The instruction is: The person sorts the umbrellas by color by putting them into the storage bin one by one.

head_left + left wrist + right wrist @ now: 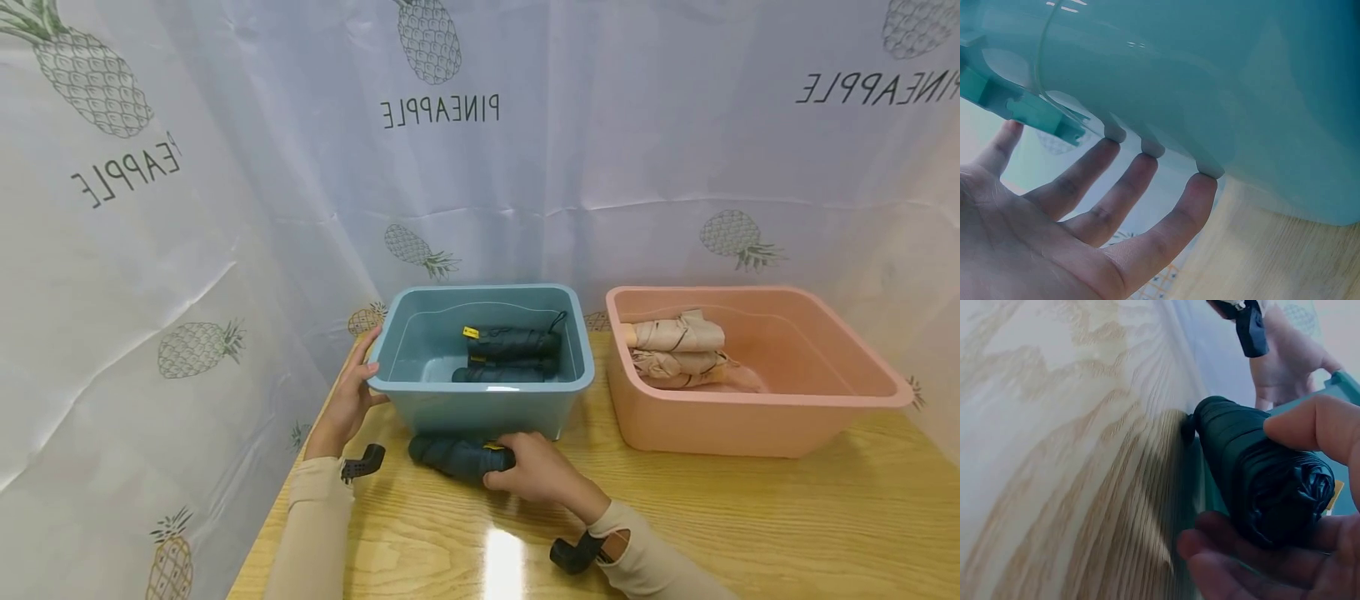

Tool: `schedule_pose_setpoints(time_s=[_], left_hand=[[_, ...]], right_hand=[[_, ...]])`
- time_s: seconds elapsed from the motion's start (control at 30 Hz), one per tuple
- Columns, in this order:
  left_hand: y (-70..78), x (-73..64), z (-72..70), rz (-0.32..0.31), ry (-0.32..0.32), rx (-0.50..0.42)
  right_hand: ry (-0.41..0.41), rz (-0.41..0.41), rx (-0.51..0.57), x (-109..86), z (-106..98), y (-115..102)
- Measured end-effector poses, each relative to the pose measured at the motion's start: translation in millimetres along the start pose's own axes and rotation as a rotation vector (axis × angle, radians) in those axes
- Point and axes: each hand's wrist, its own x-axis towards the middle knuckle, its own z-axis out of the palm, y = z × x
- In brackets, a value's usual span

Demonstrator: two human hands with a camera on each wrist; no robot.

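In the head view my right hand (536,468) grips one end of a dark folded umbrella (453,457) with a yellow tag, in front of the blue bin (480,410). The right wrist view shows the thumb over the umbrella (1241,456) and the other fingers beneath it, low over the wooden table. My left hand (352,392) is at the bin's left side; its spread, nearly straight fingers (1188,206) touch the outer wall and rim. Several more dark folded umbrellas (513,342) lie inside the blue bin, toward its right.
To the right stands a pink bin (720,427) with beige folded umbrellas (682,334) at its left end. Both bins rest on the wooden table (675,517). A pineapple-print curtain (525,167) hangs behind and along the left side.
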Motion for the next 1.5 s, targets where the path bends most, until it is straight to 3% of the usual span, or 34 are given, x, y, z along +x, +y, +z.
schedule_pose_setpoints(time_s=[0.2, 0.57, 0.8, 1.03, 1.5], left_hand=[[-0.9, 0.5, -0.2, 0.002, 0.001, 0.002], [-1.3, 1.6, -0.7, 0.004, 0.002, 0.01], [-0.4, 1.1, -0.5, 0.001, 0.0, 0.001], [1.3, 1.3, 1.2, 0.003, 0.003, 0.002], [0.9, 2.0, 1.0, 0.004, 0.007, -0.002]], right_hand=[[0.058, 0.007, 0.138, 0.1, -4, -5], [0.053, 0.055, 0.733, -1.1, -8, -9], [0.018, 0.133, 0.96, -1.1, -4, -11], [0.056, 0.204, 1.024, -0.9, 1, -16], [0.063, 0.201, 1.026, -3.9, 0, -24]])
